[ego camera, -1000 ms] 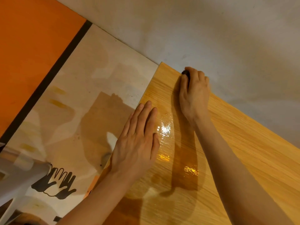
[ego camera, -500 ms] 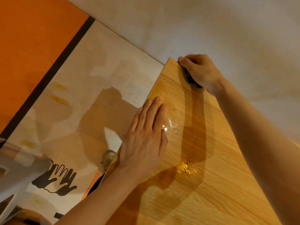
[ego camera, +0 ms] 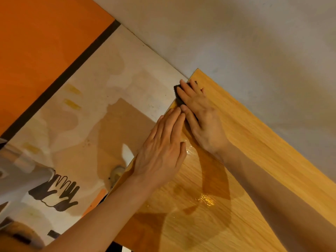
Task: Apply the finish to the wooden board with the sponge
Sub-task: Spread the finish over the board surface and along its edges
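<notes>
Wooden board runs diagonally from the upper middle down to the lower right, lying on a pale printed sheet with its far long edge up against a grey wall. The near half looks wet and glossy, with a couple of bright shiny patches of finish catching the light. The sponge is dark and sits right at the board's left edge near the far corner, half hanging over it. Right hand lies flat over the sponge, fingers stretched out and pressing it down. Left hand is flat too, fingers straight and together, palm down on the same edge just behind the sponge, fingertips almost touching the right thumb. The sheet has black hand prints, and an orange panel with a black stripe fills the upper left
</notes>
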### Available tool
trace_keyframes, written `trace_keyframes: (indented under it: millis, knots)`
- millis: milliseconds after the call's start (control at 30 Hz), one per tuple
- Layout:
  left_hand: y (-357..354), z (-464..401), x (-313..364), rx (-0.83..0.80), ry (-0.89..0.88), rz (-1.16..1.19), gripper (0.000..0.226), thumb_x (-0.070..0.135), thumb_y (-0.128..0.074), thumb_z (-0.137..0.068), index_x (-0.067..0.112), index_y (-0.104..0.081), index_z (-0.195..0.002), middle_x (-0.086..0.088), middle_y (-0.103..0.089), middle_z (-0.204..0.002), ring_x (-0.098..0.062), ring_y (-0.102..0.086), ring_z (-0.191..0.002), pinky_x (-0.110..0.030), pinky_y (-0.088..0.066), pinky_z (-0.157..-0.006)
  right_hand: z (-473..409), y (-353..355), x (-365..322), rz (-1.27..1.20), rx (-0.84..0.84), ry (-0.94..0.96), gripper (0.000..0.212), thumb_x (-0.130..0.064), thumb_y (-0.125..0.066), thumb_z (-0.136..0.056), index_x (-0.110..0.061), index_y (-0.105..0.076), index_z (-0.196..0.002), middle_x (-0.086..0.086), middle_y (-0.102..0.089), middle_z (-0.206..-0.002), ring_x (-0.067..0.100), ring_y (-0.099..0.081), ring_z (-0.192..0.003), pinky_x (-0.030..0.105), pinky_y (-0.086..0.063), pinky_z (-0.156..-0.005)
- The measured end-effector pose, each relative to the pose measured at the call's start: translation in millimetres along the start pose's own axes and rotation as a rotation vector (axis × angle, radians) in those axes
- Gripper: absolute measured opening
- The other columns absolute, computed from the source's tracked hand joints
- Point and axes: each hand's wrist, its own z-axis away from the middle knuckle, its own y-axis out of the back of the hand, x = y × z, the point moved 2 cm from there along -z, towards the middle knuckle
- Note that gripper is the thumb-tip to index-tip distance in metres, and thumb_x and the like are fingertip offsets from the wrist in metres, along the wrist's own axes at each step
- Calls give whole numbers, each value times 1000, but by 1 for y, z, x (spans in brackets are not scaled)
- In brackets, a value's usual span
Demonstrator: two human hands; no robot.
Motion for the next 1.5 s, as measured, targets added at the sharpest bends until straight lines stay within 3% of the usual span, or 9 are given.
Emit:
trace_keyframes:
  millis: [133, 300, 567, 733, 967, 1100, 1300, 1433, 1500]
  knots:
    - [7, 19, -2, -20, 18, -27, 64, 28, -43, -103, 1, -26, -158, -17, -28, -164, -27, -28, -153, -41, -26, -125, -7, 15, 16, 50, -89, 44, 44, -19, -38, -105, -11, -36, -148, 5, -30, -157, 19, -14, -150, 46, -14, -123]
    - [17, 72, 1, -54, 178, -27, 65, 36, -38, -105, 4, -24, -159, -14, -23, -167, -26, -24, -154, -43, -26, -124, -28, 18, 20, -33, 104, -195, 44, -25, -35, -106, -14, -35, -149, 4, -28, -159, 19, -11, -150, 45, -8, -124]
    - [12, 104, 7, -41, 322, -45, 66, 41, -30, -106, 6, -18, -161, -13, -13, -170, -24, -15, -157, -39, -12, -127, 20, 6, 3, 62, -215, 226, 45, -17, -39, -105, -10, -35, -149, 5, -29, -158, 19, -12, -150, 44, -11, -124]
    - [8, 101, 6, -10, 311, -132, 65, 39, -27, -107, 0, -23, -158, -18, -19, -167, -29, -23, -155, -42, -17, -126, -13, 18, 26, -1, 70, -128, 44, -25, -34, -106, -13, -36, -149, 5, -28, -158, 21, -11, -150, 42, -6, -124]
    - [8, 99, 9, 4, 321, -173, 65, 37, -31, -106, 0, -22, -159, -17, -17, -168, -29, -24, -154, -38, -13, -126, 31, -8, -10, 73, -288, 406, 45, -21, -37, -105, -12, -35, -149, 5, -29, -158, 19, -11, -150, 43, -10, -124]
    - [8, 98, 8, 4, 315, -174, 65, 37, -30, -106, 0, -21, -159, -17, -16, -168, -29, -22, -154, -37, -12, -126, -18, 20, 31, 99, -127, 242, 41, -24, -32, -107, -12, -41, -145, 5, -38, -153, 23, -20, -149, 45, -16, -122]
    - [10, 97, 8, -39, 336, -189, 66, 38, -30, -106, 1, -22, -159, -18, -18, -168, -31, -24, -153, -39, -14, -126, -36, -6, -9, 204, -152, 393, 35, -28, -32, -104, -8, -62, -107, 9, -62, -104, 26, -53, -100, 34, -34, -103]
    - [12, 96, 8, -28, 341, -180, 65, 38, -31, -106, 0, -24, -159, -17, -19, -167, -30, -23, -154, -39, -14, -126, -44, -16, -32, 177, -425, 458, 44, -35, -29, -105, -8, -63, -97, 7, -66, -97, 25, -56, -92, 36, -41, -84]
    - [11, 97, 9, -4, 337, -171, 64, 38, -32, -107, 0, -25, -158, -16, -21, -167, -28, -22, -154, -34, -10, -127, -62, -2, -13, 232, -401, 404, 45, -35, -31, -105, -6, -62, -92, 10, -65, -94, 28, -58, -89, 38, -42, -79]
